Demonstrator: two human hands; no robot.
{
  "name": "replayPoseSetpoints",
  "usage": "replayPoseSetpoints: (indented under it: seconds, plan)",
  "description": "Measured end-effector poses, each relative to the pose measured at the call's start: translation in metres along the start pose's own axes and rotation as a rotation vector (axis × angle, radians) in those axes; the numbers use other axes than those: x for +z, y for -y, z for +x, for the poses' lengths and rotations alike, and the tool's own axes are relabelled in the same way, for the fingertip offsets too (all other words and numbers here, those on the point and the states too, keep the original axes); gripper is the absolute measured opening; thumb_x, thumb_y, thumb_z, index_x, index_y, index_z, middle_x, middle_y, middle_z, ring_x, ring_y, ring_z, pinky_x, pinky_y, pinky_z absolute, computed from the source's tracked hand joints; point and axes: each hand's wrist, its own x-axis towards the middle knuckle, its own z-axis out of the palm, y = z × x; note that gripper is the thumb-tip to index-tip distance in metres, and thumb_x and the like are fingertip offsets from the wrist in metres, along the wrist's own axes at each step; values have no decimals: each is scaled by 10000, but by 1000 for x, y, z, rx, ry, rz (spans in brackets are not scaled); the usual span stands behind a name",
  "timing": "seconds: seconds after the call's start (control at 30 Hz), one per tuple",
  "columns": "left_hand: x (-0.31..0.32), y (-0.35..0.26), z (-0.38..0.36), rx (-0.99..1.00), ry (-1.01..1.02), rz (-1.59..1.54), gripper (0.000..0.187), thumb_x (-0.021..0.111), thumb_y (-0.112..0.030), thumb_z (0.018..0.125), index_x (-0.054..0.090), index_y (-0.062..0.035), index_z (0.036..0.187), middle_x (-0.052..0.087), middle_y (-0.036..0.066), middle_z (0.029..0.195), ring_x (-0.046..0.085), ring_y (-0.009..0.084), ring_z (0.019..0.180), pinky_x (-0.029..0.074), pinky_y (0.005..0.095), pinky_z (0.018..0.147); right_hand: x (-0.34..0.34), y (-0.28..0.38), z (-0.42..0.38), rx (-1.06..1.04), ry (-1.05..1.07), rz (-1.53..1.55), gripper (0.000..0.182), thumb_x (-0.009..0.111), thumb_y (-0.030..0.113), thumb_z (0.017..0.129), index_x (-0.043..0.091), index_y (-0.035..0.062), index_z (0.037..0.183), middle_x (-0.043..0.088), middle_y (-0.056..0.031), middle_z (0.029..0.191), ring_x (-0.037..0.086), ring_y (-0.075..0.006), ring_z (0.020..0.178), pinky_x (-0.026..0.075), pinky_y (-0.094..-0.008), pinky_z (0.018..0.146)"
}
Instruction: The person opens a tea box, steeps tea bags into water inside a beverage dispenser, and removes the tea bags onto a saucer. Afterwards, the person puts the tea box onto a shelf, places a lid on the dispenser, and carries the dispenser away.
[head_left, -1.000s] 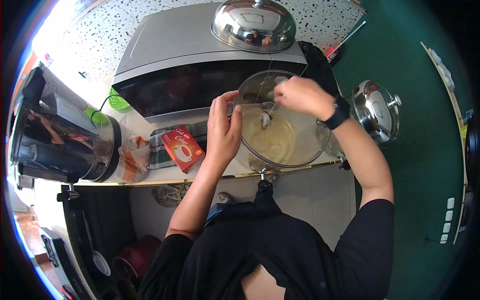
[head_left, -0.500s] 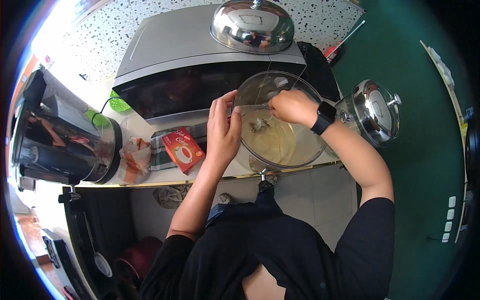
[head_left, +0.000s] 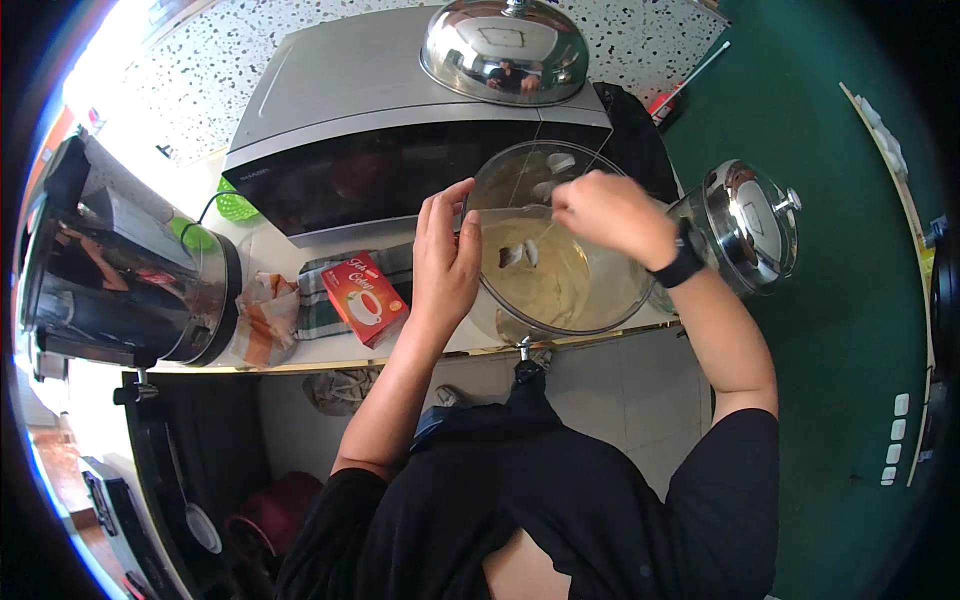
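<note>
The bare right hand (head_left: 615, 222) had shifted slightly rightward, and the small white-and-dark pouches (head_left: 513, 256) had spread apart.
They lay in pale yellow liquid (head_left: 556, 288) inside the wide, round, clear-walled vessel (head_left: 590, 331), whose rim the bare left hand (head_left: 447, 255) touched, fingers extended, unclenched. The right fingertips were pinched, apparently on a thin pale string (head_left: 546, 229). Short, gentle swirls seemed best, with the string taut and the vessel steadied.

Liquid (head_left: 562, 283) pale yellow; box (head_left: 366, 300) red; cloth (head_left: 317, 305) dark plaid; microwave (head_left: 360, 110) silver, black.
</note>
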Motion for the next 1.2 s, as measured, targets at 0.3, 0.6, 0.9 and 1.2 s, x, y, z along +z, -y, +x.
replayPoseSetpoints:
  seconds: [0.3, 0.6, 0.9, 1.2]
  plan:
    - [1, 3, 0, 40, -18, 2, 315, 493, -82, 901, 507, -20, 1209, 533, 152, 1097, 524, 274, 1010, 431, 363, 879, -27, -6, -13, -18, -92, 154, 143, 611, 197, 813, 656, 69, 858, 654, -137, 781, 634, -321, 735, 496, -391, 647]
    - [1, 2, -1, 19, -20, -11, 311, 496, -82, 901, 507, -20, 1206, 529, 148, 1075, 524, 274, 1002, 437, 353, 856, -38, -8, -40, -3, -79, 176, 155, 612, 186, 817, 650, 42, 859, 637, -156, 758, 624, -324, 724, 484, -400, 633]
    - [0, 2, 0, 25, -9, -8, 311, 493, -85, 906, 505, -17, 1209, 530, 151, 1082, 525, 272, 1002, 433, 356, 865, 34, -18, -32, -24, 231, -35, 138, 615, 193, 785, 681, 82, 834, 658, -155, 776, 641, -328, 743, 512, -415, 671]
    - [0, 3, 0, 55, -16, 18, 305, 490, -84, 907, 508, -23, 1206, 532, 150, 1079, 531, 277, 979, 436, 359, 855, -76, -8, -48, 7, -87, 187, 154, 608, 185, 815, 659, 46, 856, 653, -151, 777, 638, -311, 734, 496, -387, 667]
